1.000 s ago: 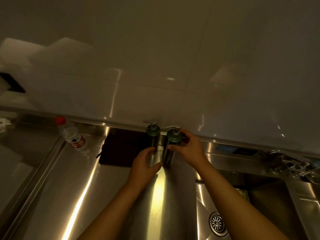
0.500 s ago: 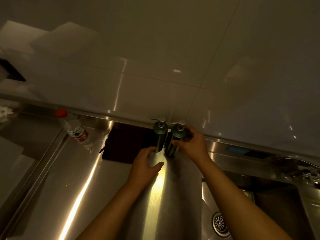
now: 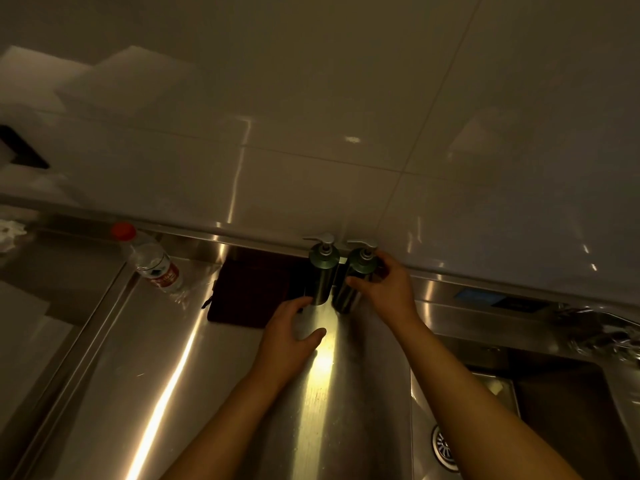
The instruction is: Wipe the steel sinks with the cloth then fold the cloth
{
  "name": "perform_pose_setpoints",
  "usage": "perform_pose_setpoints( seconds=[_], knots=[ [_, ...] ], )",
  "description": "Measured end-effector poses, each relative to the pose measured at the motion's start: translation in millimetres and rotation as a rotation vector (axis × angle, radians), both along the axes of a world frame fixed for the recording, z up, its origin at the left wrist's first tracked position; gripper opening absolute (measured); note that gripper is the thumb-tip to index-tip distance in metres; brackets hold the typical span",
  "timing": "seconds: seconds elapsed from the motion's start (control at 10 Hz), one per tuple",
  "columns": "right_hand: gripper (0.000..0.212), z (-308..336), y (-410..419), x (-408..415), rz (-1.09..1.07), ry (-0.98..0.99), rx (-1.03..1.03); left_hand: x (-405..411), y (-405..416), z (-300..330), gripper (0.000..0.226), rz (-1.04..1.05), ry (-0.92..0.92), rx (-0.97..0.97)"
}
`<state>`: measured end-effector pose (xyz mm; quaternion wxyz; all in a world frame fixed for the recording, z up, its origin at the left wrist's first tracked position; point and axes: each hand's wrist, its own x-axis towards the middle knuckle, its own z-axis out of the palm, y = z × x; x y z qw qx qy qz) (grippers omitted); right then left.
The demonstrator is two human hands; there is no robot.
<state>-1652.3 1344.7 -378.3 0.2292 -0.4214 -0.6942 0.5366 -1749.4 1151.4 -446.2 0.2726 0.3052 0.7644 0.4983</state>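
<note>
1. Cloth [image 3: 254, 292] – dark and folded flat – is seen on the steel counter [image 3: 114, 368] by the back wall, right of a red-capped water bottle [image 3: 156, 263].
2. Left hand [image 3: 289, 341] is held loosely spread, gripping nothing, just before the left pump bottle [image 3: 320, 275].
3. Right hand [image 3: 384, 289] is wrapped around the right pump bottle [image 3: 351, 282].
4. Steel sink [image 3: 426, 410] – with its drain [image 3: 445, 448] – lies at far right.

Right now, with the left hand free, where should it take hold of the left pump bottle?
Grip the left pump bottle round its straight steel body, below the green shoulder, coming from its left. It stands upright; the right pump bottle, held by the right hand, crowds its other side. The left hand hovers open nearby.
</note>
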Motion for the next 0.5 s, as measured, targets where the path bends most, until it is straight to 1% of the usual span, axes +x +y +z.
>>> perform_pose_setpoints(
  seconds=[0.2, 0.3, 0.5],
  knots=[
    [0.069, -9, -2, -1, -0.031, -0.011, 0.011, 2, -5, 0, 0.06, -0.018, -0.001, -0.008],
    [0.072, -8, -2, 4, -0.008, -0.013, 0.003, 1, -8, 3, 0.061, -0.021, 0.005, 0.004],
    [0.082, -1, -5, 14, 0.009, 0.013, -0.025, -6, -10, 13, 0.064, -0.007, 0.031, 0.035]
  ],
)
